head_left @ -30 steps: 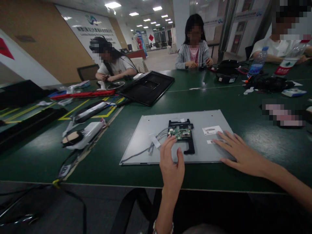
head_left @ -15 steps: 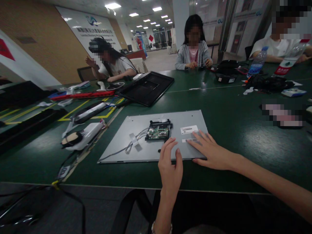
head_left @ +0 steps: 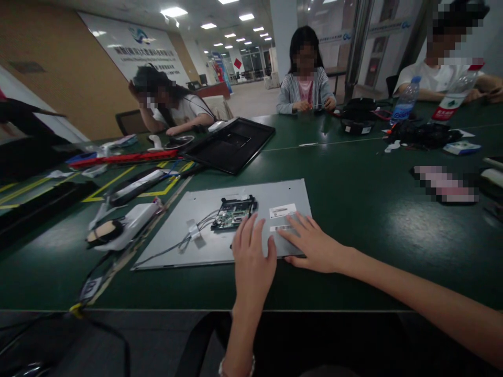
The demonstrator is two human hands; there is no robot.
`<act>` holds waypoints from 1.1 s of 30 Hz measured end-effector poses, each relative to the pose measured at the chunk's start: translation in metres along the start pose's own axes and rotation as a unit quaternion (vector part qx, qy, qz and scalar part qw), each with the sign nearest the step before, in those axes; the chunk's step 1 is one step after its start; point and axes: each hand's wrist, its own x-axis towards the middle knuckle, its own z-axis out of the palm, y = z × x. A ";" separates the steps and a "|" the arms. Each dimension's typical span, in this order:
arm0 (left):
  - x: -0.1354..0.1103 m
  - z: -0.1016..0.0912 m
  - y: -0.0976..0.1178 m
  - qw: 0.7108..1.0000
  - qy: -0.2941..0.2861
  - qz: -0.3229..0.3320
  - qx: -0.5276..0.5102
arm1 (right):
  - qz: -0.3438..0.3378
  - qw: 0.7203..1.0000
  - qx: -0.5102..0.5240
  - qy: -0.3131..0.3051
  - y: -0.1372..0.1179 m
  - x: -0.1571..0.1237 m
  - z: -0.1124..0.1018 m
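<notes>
A silver display panel (head_left: pixel 165 246) lies flat on the green table, its back facing up. Near its middle is a green circuit board (head_left: pixel 231 217) in a black frame. Grey cables (head_left: pixel 184 242) run from the board to the panel's near left corner, held by clear tape (head_left: pixel 194 230). My right hand (head_left: pixel 314 242) rests with spread fingers on the panel's right side, by a white label (head_left: pixel 282 210). Over the panel's near edge is my left hand (head_left: pixel 253 256), fingers extended and thumb apart, holding nothing. Whether its fingertips touch the panel or board is hidden.
Behind the panel sits a black plastic monitor cover (head_left: pixel 233 144). A white device (head_left: pixel 135 225) and cords lie left. At right are a phone (head_left: pixel 446 184), a small box (head_left: pixel 461 148) and bottles (head_left: pixel 405 102). Several people sit around the table.
The panel has slid left across the table, with my right hand moving along on it. My left hand has also moved left and reaches further over the panel. The camera view has shifted slightly.
</notes>
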 end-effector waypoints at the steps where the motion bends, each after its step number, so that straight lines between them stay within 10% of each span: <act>1: 0.005 -0.002 -0.011 0.999 -0.025 0.001 0.045 | 0.001 1.000 0.000 0.002 0.000 0.000 0.001; 11: 0.042 -0.018 -0.105 0.919 -0.314 0.038 0.233 | 0.015 1.000 0.018 -0.005 -0.001 -0.002 -0.002; 21: 0.095 -0.011 -0.166 0.907 -0.277 -0.065 0.310 | 0.017 0.999 0.031 -0.015 0.000 -0.003 -0.003; 33: 0.102 -0.012 -0.174 0.919 -0.239 -0.072 0.304 | 0.016 0.999 0.030 -0.010 0.001 -0.002 -0.001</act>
